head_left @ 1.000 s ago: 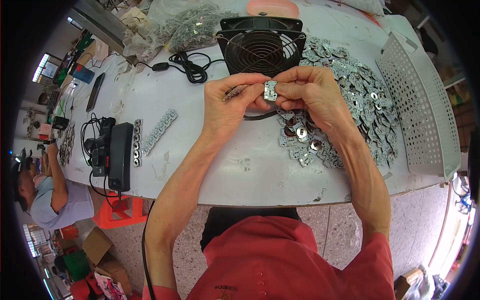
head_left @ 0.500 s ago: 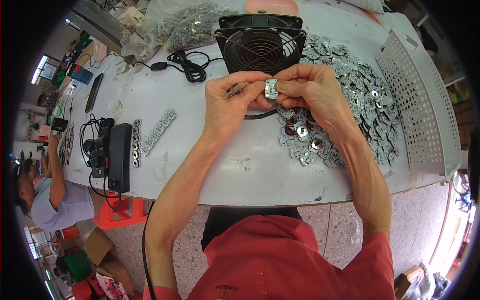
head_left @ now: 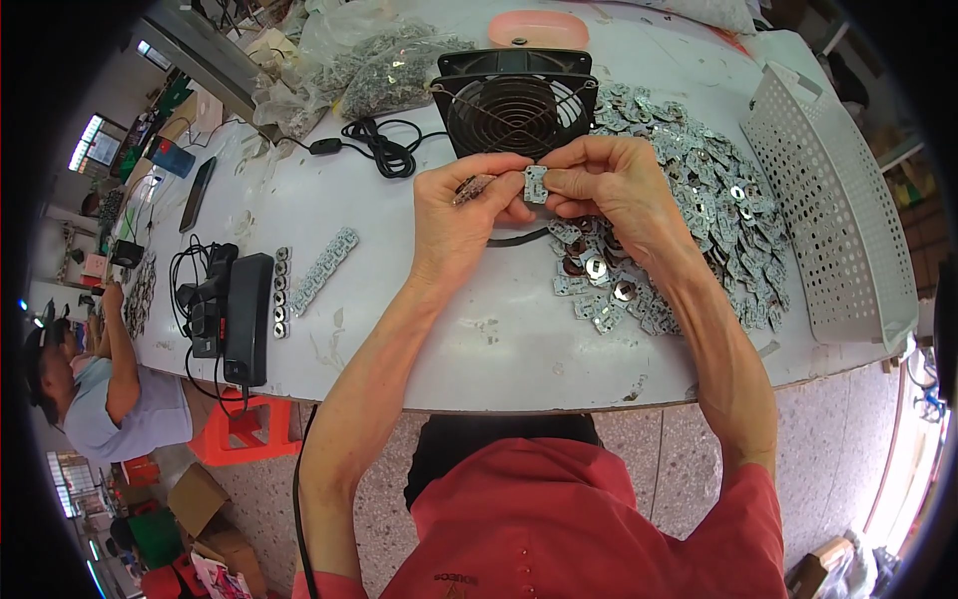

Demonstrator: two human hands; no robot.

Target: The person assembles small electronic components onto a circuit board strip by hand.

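Both my hands meet over the table just in front of a black fan [head_left: 517,112]. Between their fingertips is a small flat metal plate [head_left: 536,186] with holes. My right hand [head_left: 604,185] pinches its right side between thumb and fingers. The fingertips of my left hand [head_left: 464,200] are closed at its left side, and another small metal part [head_left: 473,188] shows in the curl of the same hand. A big pile of similar metal parts [head_left: 714,200] spreads beside and beyond my right hand.
A white perforated basket [head_left: 833,215] stands right of the pile. At left are a neat row of parts [head_left: 326,272], a short column of round parts [head_left: 281,292] and a black power adapter [head_left: 247,317]. Bagged parts [head_left: 399,75] and a pink dish [head_left: 539,30] lie behind. Another person [head_left: 115,389] sits far left.
The view has shifted slightly, so the scene sits a little differently in the picture. My hands keep the plate between them in nearly the same pose.
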